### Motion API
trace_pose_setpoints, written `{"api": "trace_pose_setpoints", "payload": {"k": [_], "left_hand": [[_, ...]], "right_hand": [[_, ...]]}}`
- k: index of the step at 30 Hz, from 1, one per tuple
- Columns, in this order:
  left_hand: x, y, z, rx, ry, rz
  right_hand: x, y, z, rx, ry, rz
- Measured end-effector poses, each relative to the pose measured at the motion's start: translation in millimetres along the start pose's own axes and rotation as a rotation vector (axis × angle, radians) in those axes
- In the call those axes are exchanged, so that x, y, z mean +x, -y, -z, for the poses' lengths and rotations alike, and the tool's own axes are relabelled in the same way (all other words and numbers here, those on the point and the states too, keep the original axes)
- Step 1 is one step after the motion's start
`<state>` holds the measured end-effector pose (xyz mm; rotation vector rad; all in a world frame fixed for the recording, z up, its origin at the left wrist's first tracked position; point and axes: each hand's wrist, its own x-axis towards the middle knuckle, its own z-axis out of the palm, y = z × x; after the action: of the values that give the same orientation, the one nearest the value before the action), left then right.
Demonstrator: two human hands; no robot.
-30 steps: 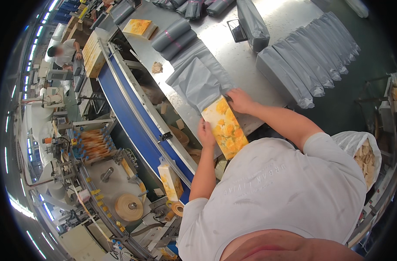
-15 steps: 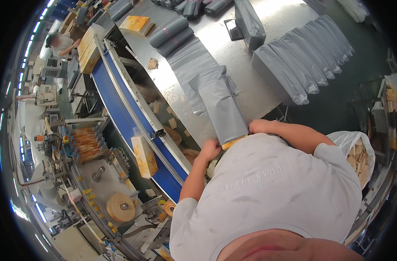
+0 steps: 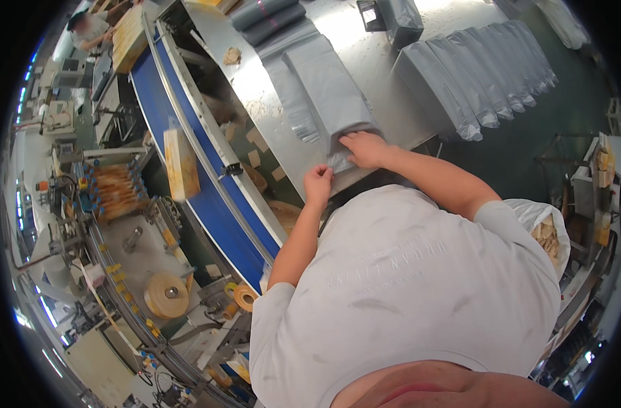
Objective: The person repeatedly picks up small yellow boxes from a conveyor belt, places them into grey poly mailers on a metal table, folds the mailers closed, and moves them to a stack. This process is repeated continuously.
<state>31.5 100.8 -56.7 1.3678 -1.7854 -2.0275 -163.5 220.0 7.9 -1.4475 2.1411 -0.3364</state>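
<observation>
A grey plastic bag (image 3: 331, 85) lies on the metal table, filled out to a long block shape, its mouth end toward me. At the near left corner of that end, my left hand (image 3: 319, 183) is closed, pinching the film edge. My right hand (image 3: 366, 149) grips the loose film at the mouth, fingers bent over it and thumb below. Whatever is inside the bag is hidden. Under it and to its left lie more flat grey bags (image 3: 293, 88), running back to rolled grey bags (image 3: 270, 20).
Filled grey bags (image 3: 477, 75) stand in a row at the right of the metal table (image 3: 276, 146). On the left runs a blue conveyor (image 3: 212, 211) carrying a yellow-white block (image 3: 180, 163). A person (image 3: 93, 30) works at its far end. A sack (image 3: 552, 234) stands at my right.
The bag has moved away from my body onto the table, and the yellow edge at its mouth no longer shows. Both hands have moved forward; the right now lies over the mouth. My view has shifted.
</observation>
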Motion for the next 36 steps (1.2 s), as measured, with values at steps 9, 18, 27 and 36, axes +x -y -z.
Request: {"api": "trace_pose_setpoints", "payload": {"k": [9,18,27,36], "left_hand": [[-8,-4,-7,0.073,0.033,-0.122],[-17,7,10,0.452,0.092,-0.478],[34,-83,22,1.397,0.426,-1.524],[38,-92,25,1.045,0.382,-1.410]], "right_hand": [[0,22,-26,0.130,-0.148,0.354],[-284,-189,-64,-0.405,0.908,-0.621],[-98,-80,69,-0.419,-0.353,0.428],[-33,-127,35,0.032,-0.239,0.695]]}}
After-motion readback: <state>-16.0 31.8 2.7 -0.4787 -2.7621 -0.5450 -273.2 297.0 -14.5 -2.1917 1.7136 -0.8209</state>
